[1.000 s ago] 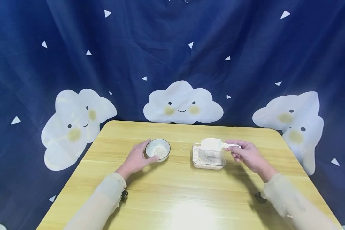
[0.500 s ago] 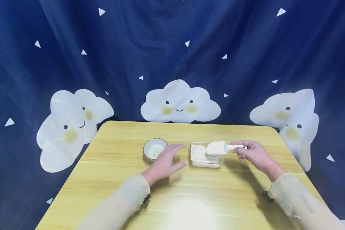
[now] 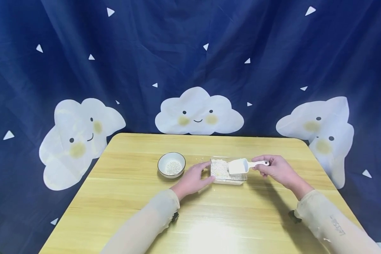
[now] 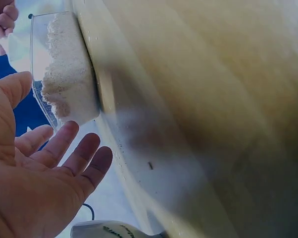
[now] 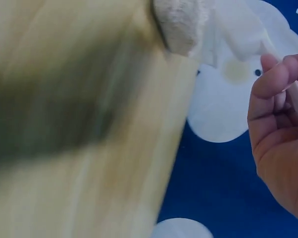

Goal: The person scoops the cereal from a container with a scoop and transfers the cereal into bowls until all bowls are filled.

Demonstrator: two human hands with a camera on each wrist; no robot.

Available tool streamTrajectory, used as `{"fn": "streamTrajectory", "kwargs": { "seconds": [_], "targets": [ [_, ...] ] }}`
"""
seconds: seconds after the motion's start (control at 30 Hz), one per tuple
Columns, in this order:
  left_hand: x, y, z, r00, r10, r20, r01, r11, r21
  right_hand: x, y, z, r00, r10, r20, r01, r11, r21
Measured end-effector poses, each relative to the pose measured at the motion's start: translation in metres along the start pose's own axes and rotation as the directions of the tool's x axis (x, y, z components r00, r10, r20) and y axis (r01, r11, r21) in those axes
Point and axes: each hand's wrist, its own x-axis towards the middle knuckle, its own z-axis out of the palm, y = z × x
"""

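Note:
In the head view a clear rectangular container (image 3: 228,182) of pale, oat-like flakes stands on the table. My right hand (image 3: 277,170) pinches the handle of a white scoop (image 3: 239,166), whose bowl is over the flakes at the container's right half. My left hand (image 3: 193,179) is at the container's left end, thumb and fingers spread, fingertips right at the wall. The left wrist view shows those fingers (image 4: 84,153) extended beside the container's end. Left of that hand is a round dark-rimmed bowl (image 3: 171,165) with a small heap of flakes in it.
The wooden table (image 3: 165,218) ends at a back edge in front of a dark blue curtain (image 3: 139,49) with cloud prints. Several loose crumbs lie on the tabletop between the bowl and the container.
My left hand has let go of the bowl and moved right to the container. The scoop has come down a little over the flakes and its bowl has turned, still in my right hand.

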Motion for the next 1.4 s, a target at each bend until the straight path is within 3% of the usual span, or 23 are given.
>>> {"fn": "streamTrajectory", "kwargs": {
  "seconds": [0.13,0.33,0.4,0.5,0.6,0.7,0.8,0.9,1.07,1.4],
  "targets": [
    [0.002,0.0,0.001,1.0,-0.004,-0.001,0.004,1.0,0.012,-0.002,-0.019,-0.002,0.998,-0.054,-0.023,0.049,0.985,-0.167],
    [0.003,-0.001,0.001,1.0,-0.001,0.003,0.001,1.0,0.017,-0.005,-0.047,0.007,0.976,-0.209,-0.055,0.16,0.871,-0.464],
    [0.003,-0.001,0.001,1.0,0.002,0.004,-0.002,1.0,0.016,-0.005,-0.053,0.012,0.972,-0.231,-0.039,0.18,0.842,-0.509],
    [0.002,-0.001,0.0,1.0,-0.001,0.011,0.001,1.0,0.013,-0.003,-0.058,0.021,0.975,-0.224,-0.005,0.189,0.834,-0.519],
    [0.001,-0.002,0.001,1.0,-0.003,0.016,0.003,1.0,0.013,-0.003,-0.056,0.025,0.986,-0.169,0.001,0.15,0.874,-0.462],
    [0.002,-0.003,0.001,1.0,-0.004,0.02,0.004,1.0,0.016,-0.003,-0.044,0.023,0.998,-0.056,-0.007,0.051,0.949,-0.31],
    [0.002,-0.004,0.001,1.0,0.0,0.018,-0.001,1.0,0.013,-0.003,-0.025,0.02,0.999,0.046,0.005,-0.045,0.991,-0.128],
    [0.002,-0.006,0.0,1.0,0.003,0.012,-0.003,1.0,0.004,-0.001,-0.007,0.022,0.993,0.108,0.043,-0.11,0.993,0.05],
    [0.003,-0.008,0.002,1.0,-0.012,0.013,0.012,1.0,-0.008,0.001,0.015,0.032,0.99,0.123,0.072,-0.138,0.957,0.256],
    [0.005,-0.011,0.005,0.999,-0.029,0.015,0.03,0.999,-0.031,0.008,0.023,0.047,0.99,0.137,0.035,-0.141,0.962,0.235]
  ]
}}
